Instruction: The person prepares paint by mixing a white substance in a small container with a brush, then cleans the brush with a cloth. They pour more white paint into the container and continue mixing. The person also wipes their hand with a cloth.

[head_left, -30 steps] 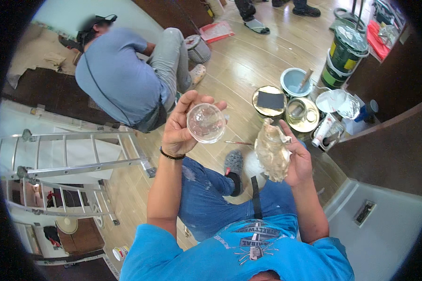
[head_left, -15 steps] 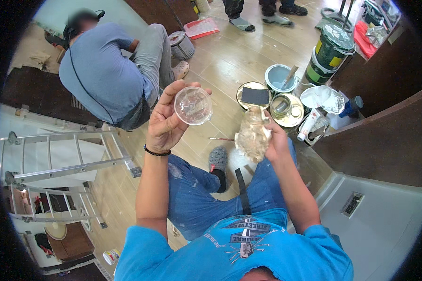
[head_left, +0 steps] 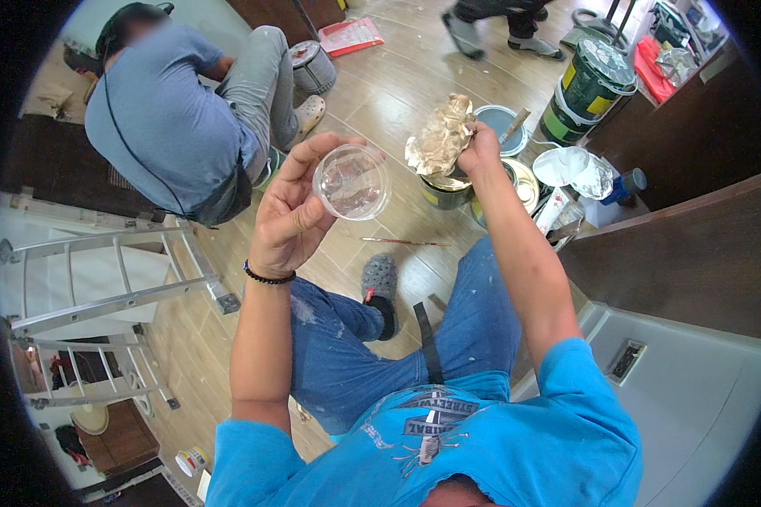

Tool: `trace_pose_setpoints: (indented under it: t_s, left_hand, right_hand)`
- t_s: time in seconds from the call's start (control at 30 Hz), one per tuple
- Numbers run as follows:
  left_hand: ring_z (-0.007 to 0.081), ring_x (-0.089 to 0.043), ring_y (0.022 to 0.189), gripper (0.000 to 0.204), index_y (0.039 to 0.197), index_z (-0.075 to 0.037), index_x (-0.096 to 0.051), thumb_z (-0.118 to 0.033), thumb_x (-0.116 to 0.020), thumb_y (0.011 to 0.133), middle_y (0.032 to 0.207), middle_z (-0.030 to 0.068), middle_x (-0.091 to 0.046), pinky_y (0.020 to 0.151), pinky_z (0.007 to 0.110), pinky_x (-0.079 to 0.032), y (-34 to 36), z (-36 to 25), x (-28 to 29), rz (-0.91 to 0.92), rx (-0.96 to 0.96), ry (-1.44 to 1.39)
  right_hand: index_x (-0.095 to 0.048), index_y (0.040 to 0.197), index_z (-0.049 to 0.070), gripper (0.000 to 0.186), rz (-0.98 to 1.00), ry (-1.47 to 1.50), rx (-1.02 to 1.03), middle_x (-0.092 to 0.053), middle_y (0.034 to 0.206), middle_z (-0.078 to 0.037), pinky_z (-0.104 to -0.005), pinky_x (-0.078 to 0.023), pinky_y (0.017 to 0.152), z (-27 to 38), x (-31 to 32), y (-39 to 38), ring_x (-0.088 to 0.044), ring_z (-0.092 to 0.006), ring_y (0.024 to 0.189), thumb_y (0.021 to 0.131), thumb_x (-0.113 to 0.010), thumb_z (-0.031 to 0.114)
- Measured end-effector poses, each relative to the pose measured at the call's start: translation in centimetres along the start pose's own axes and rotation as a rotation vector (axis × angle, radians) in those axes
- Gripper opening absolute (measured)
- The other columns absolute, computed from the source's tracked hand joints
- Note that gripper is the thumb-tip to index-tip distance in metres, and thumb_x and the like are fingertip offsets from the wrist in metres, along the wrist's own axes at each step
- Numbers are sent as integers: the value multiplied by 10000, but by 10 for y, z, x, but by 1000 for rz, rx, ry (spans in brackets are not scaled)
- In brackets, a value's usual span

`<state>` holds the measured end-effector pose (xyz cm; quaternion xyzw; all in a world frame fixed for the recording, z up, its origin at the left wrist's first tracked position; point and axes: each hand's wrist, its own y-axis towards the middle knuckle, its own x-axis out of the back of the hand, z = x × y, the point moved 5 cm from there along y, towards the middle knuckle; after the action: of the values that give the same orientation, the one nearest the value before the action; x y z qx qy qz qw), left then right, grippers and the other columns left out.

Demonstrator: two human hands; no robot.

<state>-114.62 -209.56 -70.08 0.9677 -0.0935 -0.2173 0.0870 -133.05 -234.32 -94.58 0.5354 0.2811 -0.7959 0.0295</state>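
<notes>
My left hand [head_left: 292,203] holds a small clear plastic cup [head_left: 353,182] up at the middle of the view, its fingers round it. My right hand [head_left: 480,150] grips a crumpled, stained beige rag or paper [head_left: 438,139], held over open paint tins [head_left: 445,196] on the floor and partly hiding them. Just behind it stands a blue-grey pail [head_left: 513,140] with a stirring stick. A thin brush [head_left: 404,242] lies on the floor beyond my knees.
A co-worker [head_left: 165,118] crouches left; another's legs [head_left: 520,29] stand at the back. Aluminium ladders [head_left: 118,300] lie left. Stacked green buckets [head_left: 588,84], foil-covered containers [head_left: 588,173] and a dark wooden panel [head_left: 672,245] are right. A red tray [head_left: 351,35] lies near the back.
My right hand has moved up and away with the crumpled material, over the tins. My left hand has shifted slightly left and up with the cup. The standing person's feet have moved.
</notes>
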Motion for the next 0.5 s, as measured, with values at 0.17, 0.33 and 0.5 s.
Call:
trace_pose_setpoints:
  t_s: [0.17, 0.33, 0.5]
  left_hand:
    - [532, -379, 1581, 826, 1656, -95, -424, -206, -840, 951, 1691, 243, -437, 1256, 610, -429, -3, 0, -1, -26, 15, 18]
    - [528, -394, 1575, 854, 1656, -84, -411, -250, -860, 948, 1679, 238, -450, 1241, 600, -451, -4, 1, 0, -32, 22, 41]
    - [525, -421, 1559, 824, 1613, -48, -434, -236, -871, 940, 1666, 237, -467, 1231, 604, -462, -8, 1, 2, -23, 37, 36]
  right_hand:
    - [-543, 1414, -116, 463, -122, 26, 42, -644, 1410, -284, -616, -476, 1223, -5, 18, 17, -657, -449, 1299, 995, -434, 49]
    - [-570, 1402, -77, 449, -88, 62, 96, -666, 1365, -244, -630, -516, 1169, 18, 17, 53, -677, -427, 1262, 987, -444, 40]
    - [-573, 1380, -94, 415, -133, 72, 246, -642, 1421, -268, -624, -498, 1192, 76, 29, 91, -661, -436, 1305, 1027, -438, 76]
